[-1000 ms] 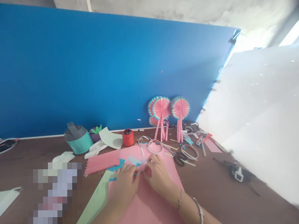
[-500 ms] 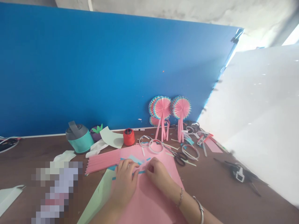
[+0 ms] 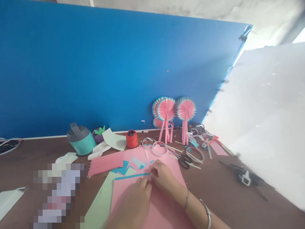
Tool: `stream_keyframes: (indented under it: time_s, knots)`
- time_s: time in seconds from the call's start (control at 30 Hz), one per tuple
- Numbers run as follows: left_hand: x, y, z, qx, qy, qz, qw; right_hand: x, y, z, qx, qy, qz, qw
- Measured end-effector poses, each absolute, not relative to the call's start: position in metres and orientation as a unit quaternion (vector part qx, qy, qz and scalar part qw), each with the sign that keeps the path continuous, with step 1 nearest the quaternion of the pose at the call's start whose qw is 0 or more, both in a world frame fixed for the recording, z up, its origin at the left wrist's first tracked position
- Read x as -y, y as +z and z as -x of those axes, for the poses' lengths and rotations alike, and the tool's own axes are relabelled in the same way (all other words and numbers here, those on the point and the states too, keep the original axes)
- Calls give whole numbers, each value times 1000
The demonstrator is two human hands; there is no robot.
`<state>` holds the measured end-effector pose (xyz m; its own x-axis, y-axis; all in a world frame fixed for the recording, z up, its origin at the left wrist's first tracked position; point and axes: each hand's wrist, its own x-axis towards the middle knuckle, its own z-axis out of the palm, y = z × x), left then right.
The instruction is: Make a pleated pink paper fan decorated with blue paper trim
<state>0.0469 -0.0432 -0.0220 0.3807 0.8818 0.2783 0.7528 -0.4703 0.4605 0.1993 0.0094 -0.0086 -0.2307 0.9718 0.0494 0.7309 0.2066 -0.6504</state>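
Observation:
A large pink paper sheet (image 3: 164,206) lies on the brown table in front of me. Along its far edge runs a thin blue paper strip (image 3: 130,176). My right hand (image 3: 163,178) pinches the right end of that strip with curled fingers. My left hand (image 3: 135,202) rests on the pink sheet just below the strip, fingertips curled near the same end. Blue and pink paper scraps (image 3: 133,165) lie just beyond the strip. A pleated pink paper piece (image 3: 105,163) sits to the left.
Pink paper fans (image 3: 173,111) lean on the blue board. Scissors (image 3: 182,160), tape rings (image 3: 159,148), a red thread spool (image 3: 132,139), a teal container (image 3: 81,140) and a pale green sheet (image 3: 100,203) lie around. A white board (image 3: 267,121) stands right, a black clip (image 3: 244,176) before it.
My left hand has slid back toward me off the strip's left part, uncovering the whole blue strip. My right hand stays pinched on its right end.

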Motion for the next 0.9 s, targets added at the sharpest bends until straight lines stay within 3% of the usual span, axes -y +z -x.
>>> stream_keyframes:
  time_s: [0.23, 0.7, 0.9]
  knots:
    - [23, -1, -46, -627, 228, -712, 218, 0, 3, -204, 727, 312, 555, 260]
    - [14, 1, -52, -687, 104, -682, 227, 4, 13, -200, 739, 290, 568, 217]
    - [13, 0, -49, -685, 111, -681, 234, 5, 14, -200, 746, 295, 558, 213]
